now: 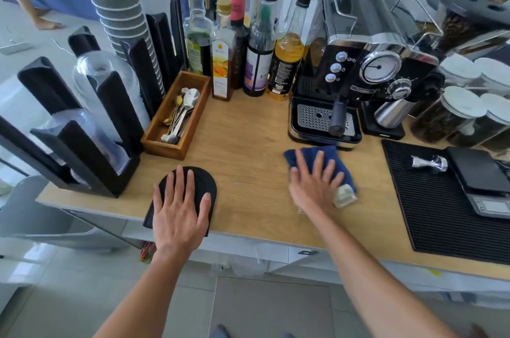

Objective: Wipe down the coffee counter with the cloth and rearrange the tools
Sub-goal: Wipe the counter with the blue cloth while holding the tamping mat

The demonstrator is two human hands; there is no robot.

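A dark blue cloth (pixel 331 155) lies on the wooden counter (pixel 248 144), just in front of the espresso machine (pixel 356 61). My right hand (pixel 314 183) presses flat on it, fingers spread. A pale label shows at the cloth's near right corner. My left hand (pixel 179 208) lies flat with fingers apart on a black rounded tamping mat (pixel 204 186), which hangs over the counter's front edge. A silver tamper (pixel 429 164) lies on its side on the black ribbed mat (pixel 430 199) at the right.
A wooden tray of spoons (pixel 176 117) sits left of centre, next to black cup holders (pixel 91 144) with clear and paper cups. Syrup bottles (pixel 259 48) line the back. At the right are a black scale (pixel 480 177), jars (pixel 447 117) and a steel jug (pixel 392 112).
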